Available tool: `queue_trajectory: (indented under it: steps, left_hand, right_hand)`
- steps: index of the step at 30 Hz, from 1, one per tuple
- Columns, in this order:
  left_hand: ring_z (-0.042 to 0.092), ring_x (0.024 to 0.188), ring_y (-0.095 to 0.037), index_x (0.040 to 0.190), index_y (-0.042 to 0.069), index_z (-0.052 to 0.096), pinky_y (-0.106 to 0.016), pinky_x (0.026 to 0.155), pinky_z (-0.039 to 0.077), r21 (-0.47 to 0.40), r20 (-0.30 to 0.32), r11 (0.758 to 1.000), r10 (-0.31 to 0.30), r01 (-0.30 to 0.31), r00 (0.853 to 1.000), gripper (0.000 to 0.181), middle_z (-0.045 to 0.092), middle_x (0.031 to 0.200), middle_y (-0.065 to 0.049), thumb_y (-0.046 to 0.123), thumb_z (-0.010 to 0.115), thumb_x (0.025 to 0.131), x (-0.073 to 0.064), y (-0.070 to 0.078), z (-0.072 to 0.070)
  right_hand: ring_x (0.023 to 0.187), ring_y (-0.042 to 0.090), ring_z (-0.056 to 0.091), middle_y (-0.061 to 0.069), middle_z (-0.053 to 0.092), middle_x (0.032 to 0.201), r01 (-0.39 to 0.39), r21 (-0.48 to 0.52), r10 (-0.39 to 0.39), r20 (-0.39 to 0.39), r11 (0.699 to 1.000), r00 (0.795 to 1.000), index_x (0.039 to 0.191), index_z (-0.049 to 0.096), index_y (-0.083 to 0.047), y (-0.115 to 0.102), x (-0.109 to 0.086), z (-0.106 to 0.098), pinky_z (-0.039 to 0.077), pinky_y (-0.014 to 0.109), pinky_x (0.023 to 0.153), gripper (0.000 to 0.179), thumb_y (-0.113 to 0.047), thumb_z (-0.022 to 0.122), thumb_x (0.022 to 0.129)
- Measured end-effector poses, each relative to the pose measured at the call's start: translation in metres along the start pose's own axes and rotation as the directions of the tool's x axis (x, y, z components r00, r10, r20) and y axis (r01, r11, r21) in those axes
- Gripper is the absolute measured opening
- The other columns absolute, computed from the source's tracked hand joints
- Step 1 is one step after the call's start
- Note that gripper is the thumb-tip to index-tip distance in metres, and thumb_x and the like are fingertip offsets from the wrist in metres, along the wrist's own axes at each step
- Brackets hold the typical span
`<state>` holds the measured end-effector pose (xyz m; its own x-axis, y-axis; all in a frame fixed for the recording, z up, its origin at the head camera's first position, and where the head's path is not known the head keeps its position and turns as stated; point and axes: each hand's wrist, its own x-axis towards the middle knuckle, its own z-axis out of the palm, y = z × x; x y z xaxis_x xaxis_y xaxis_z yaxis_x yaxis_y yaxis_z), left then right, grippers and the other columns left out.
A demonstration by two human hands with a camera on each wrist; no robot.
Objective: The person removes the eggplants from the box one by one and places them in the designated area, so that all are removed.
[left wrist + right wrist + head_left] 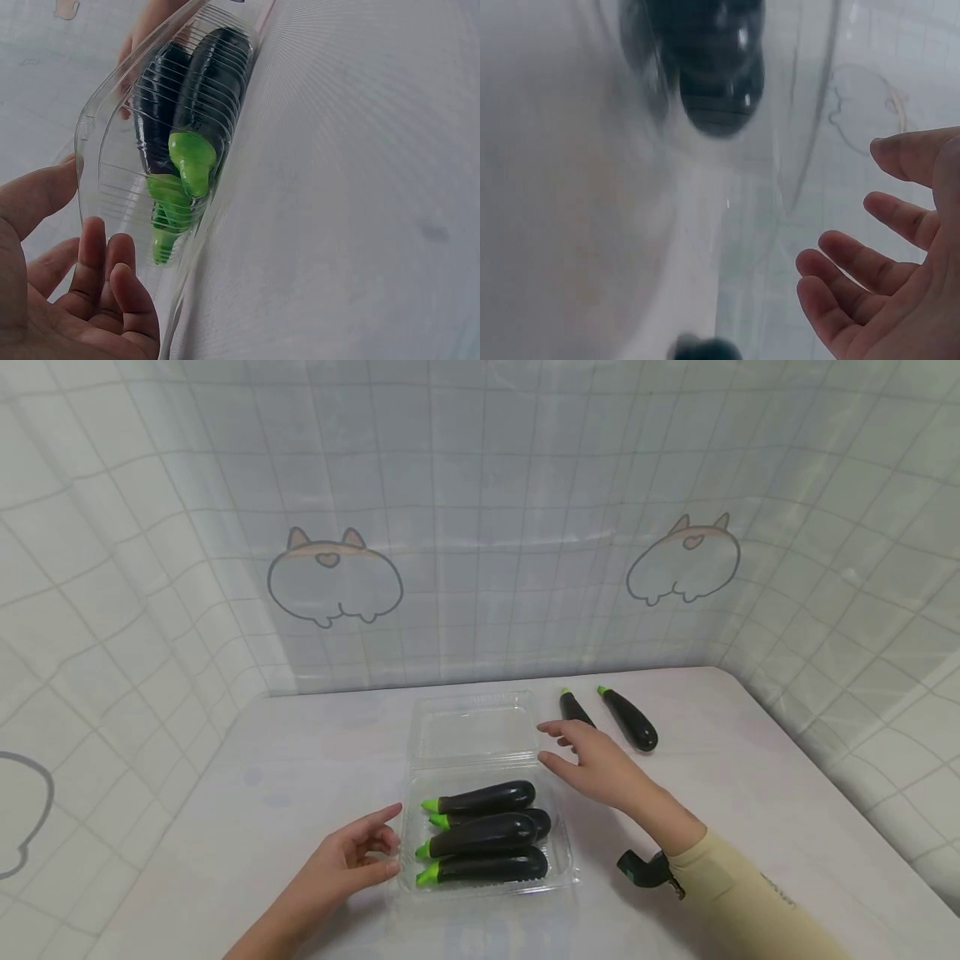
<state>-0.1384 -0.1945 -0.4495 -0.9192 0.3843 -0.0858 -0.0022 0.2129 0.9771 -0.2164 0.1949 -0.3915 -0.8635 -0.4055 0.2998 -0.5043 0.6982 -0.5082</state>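
Note:
A clear plastic clamshell box (564, 868) lies with its lid (472, 735) folded back. In its base are several dark eggplants (487, 833) with green stem ends pointing left. At the box's left edge is my left hand (352, 860), its thumb and fingertips right at the rim (88, 131) and its fingers loosely bent. My right hand (592, 764) hovers over the table to the right of the lid, fingers spread and holding nothing. Just beyond it lies one eggplant (574, 707), partly hidden by that hand, and another eggplant (630, 718) lies to its right.
The pale table (300, 743) ends at a white grid-patterned curtain (480, 568) at the back, with similar curtain on both sides. A black wrist mount (647, 868) sticks out from the right sleeve (742, 893), low over the table.

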Motion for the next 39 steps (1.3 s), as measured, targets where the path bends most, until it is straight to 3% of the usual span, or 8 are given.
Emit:
queue_trajectory:
  steps: [10,19,26,34,39]
  left_hand:
    - [0.057,0.104,-0.025,0.151,0.006,0.038,-0.030,0.085,0.052,-0.023,0.008,1.000,-0.006,0.006,1.000,0.068,0.054,0.116,-0.018,0.013,0.071,0.092,-0.001,0.001,-0.001]
    - [0.056,0.105,-0.027,0.151,0.006,0.039,-0.029,0.086,0.052,-0.007,0.004,1.000,-0.008,0.008,1.000,0.069,0.054,0.116,-0.020,0.014,0.073,0.091,-0.001,0.002,-0.001]
    - [0.057,0.104,-0.025,0.151,0.005,0.038,-0.029,0.087,0.051,-0.011,0.005,1.000,0.000,0.000,1.000,0.069,0.054,0.115,-0.020,0.013,0.072,0.091,-0.001,0.002,-0.001]
    - [0.057,0.103,-0.023,0.150,0.004,0.039,-0.027,0.088,0.051,-0.005,0.011,1.000,0.018,-0.018,1.000,0.068,0.054,0.115,-0.022,0.012,0.072,0.091,-0.001,0.002,-0.002]
    - [0.058,0.103,-0.025,0.150,0.003,0.038,-0.029,0.086,0.052,0.010,0.016,1.000,0.028,-0.028,0.999,0.068,0.054,0.116,-0.023,0.012,0.072,0.092,-0.001,0.004,-0.003]
  right_hand:
    - [0.120,0.016,0.056,-0.007,0.058,0.133,0.037,0.070,-0.039,0.025,0.997,0.999,0.136,0.058,-0.018,-0.020,-0.007,0.018,0.048,0.039,0.096,0.046,-0.043,0.062,0.097]
    - [0.118,0.013,0.055,-0.013,0.055,0.134,0.089,0.198,-0.103,0.062,0.976,0.993,0.136,0.058,-0.018,-0.039,-0.013,0.022,0.048,0.039,0.096,0.048,-0.046,0.059,0.098]
    - [0.116,0.010,0.056,-0.016,0.055,0.133,0.096,0.220,-0.121,0.102,0.971,0.987,0.135,0.058,-0.024,-0.044,-0.014,0.023,0.049,0.040,0.094,0.045,-0.048,0.059,0.098]
    - [0.118,0.017,0.056,-0.012,0.056,0.132,0.146,0.215,-0.189,0.196,0.966,0.962,0.136,0.058,-0.022,-0.052,-0.017,0.023,0.050,0.042,0.092,0.045,-0.048,0.057,0.099]
    - [0.123,0.009,0.052,-0.015,0.055,0.132,0.199,0.204,-0.243,0.222,0.958,0.944,0.135,0.059,-0.018,-0.054,-0.017,0.025,0.046,0.037,0.097,0.046,-0.047,0.057,0.099]
